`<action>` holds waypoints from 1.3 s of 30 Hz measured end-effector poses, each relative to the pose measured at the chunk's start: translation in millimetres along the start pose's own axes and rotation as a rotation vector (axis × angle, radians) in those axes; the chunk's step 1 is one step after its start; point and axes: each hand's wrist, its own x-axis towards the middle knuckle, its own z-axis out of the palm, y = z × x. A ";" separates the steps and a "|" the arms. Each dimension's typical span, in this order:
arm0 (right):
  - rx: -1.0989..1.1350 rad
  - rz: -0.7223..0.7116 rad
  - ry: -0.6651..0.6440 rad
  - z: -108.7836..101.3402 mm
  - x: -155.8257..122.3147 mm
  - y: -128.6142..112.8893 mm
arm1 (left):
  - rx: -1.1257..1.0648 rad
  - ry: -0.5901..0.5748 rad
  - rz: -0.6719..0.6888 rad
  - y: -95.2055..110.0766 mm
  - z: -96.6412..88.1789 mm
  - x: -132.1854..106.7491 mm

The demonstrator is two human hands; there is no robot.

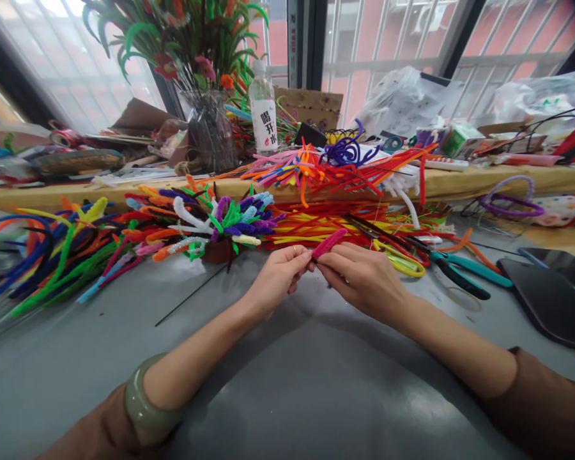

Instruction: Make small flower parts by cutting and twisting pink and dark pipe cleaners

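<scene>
A short magenta pipe cleaner piece (329, 243), fuzzy and narrow, sticks up between my two hands above the grey table (287, 383). My right hand (364, 275) pinches it near its lower end, fingers closed. My left hand (280, 275) is closed too, thumb and fingertips meeting at the piece's lower end; the exact grip there is hidden by the fingers. Just behind the hands lie red and yellow pipe cleaners (311, 223). A bundle of many-coloured pipe cleaners (234, 220) stands in a small brown pot to the left.
Teal-handled pliers (474, 268), scissors (364, 227) and a dark phone-like slab (551, 294) lie at right. A thin dark wire (189, 297) rests at left, near loose pipe cleaners (62, 255). Along the back shelf (148, 195) stand a glass vase (211, 131) and a bottle (263, 112).
</scene>
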 end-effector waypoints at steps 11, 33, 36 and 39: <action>0.906 0.187 -0.536 -25.9 8.2 34.6 | 0.327 -0.319 0.125 9.7 2.0 -10.7; -0.452 -0.097 -0.010 -18.6 9.9 -25.7 | 0.744 0.152 0.281 -2.4 8.9 -9.8; -0.340 0.048 0.054 -9.7 7.4 -32.3 | 0.511 0.192 0.179 -2.3 8.7 -8.7; -0.042 0.270 0.095 -8.6 6.8 -34.5 | 0.198 0.123 0.126 -1.6 7.7 -7.0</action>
